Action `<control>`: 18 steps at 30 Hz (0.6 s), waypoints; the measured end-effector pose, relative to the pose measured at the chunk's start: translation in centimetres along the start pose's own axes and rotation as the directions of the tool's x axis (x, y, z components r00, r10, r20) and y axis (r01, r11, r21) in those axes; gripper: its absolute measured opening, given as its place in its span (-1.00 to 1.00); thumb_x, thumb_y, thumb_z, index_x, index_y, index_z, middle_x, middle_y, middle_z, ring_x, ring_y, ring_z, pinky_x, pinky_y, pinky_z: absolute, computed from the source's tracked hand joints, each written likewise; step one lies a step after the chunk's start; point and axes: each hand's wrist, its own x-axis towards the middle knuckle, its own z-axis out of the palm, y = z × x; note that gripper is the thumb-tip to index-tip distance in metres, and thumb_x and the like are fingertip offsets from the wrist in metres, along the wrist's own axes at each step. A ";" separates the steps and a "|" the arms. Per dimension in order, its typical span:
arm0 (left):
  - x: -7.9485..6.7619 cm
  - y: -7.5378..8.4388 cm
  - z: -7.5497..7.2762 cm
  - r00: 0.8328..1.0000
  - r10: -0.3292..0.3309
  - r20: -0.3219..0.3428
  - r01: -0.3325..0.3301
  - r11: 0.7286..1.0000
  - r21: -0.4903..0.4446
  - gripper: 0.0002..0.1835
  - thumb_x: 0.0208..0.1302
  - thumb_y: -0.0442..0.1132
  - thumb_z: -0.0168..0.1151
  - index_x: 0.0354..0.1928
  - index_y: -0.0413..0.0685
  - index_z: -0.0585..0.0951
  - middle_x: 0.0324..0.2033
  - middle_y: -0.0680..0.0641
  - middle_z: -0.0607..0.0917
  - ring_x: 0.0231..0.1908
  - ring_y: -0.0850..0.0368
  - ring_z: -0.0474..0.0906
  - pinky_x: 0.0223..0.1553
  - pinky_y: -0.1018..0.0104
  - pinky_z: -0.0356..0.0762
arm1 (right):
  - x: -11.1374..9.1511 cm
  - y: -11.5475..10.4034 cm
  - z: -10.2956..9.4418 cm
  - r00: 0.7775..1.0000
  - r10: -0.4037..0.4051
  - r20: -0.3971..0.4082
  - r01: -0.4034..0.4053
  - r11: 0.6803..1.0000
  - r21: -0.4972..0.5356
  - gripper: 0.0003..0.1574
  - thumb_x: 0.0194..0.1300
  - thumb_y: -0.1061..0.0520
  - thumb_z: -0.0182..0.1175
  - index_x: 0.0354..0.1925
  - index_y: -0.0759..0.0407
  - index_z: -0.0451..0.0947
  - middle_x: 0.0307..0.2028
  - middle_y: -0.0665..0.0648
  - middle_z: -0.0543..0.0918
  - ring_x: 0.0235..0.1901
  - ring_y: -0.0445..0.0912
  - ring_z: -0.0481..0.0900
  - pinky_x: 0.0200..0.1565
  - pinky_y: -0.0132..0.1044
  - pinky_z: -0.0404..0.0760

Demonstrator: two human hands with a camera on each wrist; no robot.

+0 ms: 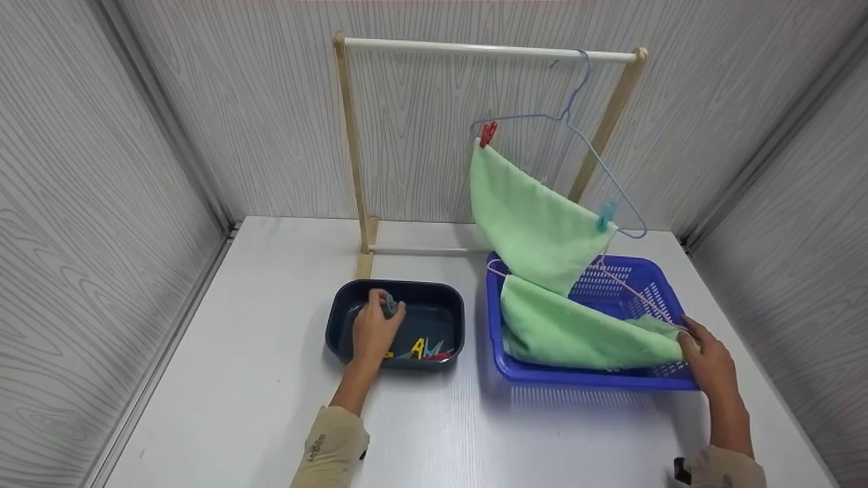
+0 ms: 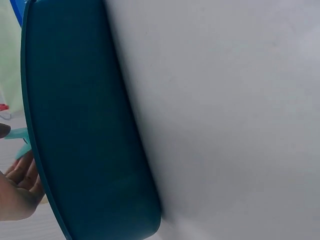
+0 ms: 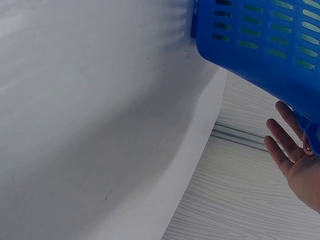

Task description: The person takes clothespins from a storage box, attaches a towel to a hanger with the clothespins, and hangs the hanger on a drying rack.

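Observation:
My left hand pinches a teal clothespin between thumb and fingers, above the dark basin. Inside the basin lie several more clothespins, among them a yellow one. At the right end of the blue basket, my right hand pinches the corner of a light green cloth together with the end of a pink hanger. Its other fingers extend outside the rim in the right wrist view. This cloth droops over the basket's front part.
A rack with a white bar and wooden posts stands at the back. From it hangs a blue hanger, tilted, bearing another green cloth by a red clothespin and a light-blue clothespin. Patterned walls enclose the white table.

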 end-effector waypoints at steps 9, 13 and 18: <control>-0.2 -0.1 0.1 1.000 0.016 -0.027 -0.016 1.000 -0.018 -0.67 0.23 -0.11 0.21 -0.10 -0.18 0.44 -0.35 -0.12 0.62 -0.41 0.01 0.54 -0.35 0.09 0.48 | 0.0 0.0 0.0 1.000 0.009 0.008 -0.009 1.000 -0.001 -0.34 0.43 -0.08 -0.19 0.32 0.31 0.15 0.16 0.56 0.23 0.08 0.49 0.15 -0.01 0.33 0.09; -0.2 0.0 0.0 1.000 0.008 -0.018 -0.008 1.000 -0.016 -0.63 0.24 -0.13 0.19 0.00 -0.19 0.49 -0.24 -0.18 0.64 -0.30 -0.06 0.56 -0.27 0.04 0.48 | 0.0 0.0 0.0 1.000 0.011 0.010 -0.011 1.000 0.003 -0.33 0.43 -0.08 -0.19 0.32 0.31 0.14 0.16 0.54 0.24 0.09 0.49 0.15 0.00 0.33 0.10; -0.2 0.0 0.0 1.000 0.031 -0.007 -0.031 0.999 -0.014 -0.64 0.24 -0.15 0.21 0.01 -0.19 0.54 -0.08 -0.18 0.61 -0.12 -0.12 0.54 -0.13 0.03 0.45 | -0.1 -0.1 -0.1 1.000 0.017 0.006 -0.017 1.000 0.008 -0.34 0.44 -0.08 -0.20 0.32 0.30 0.15 0.16 0.53 0.25 0.10 0.49 0.14 0.00 0.33 0.10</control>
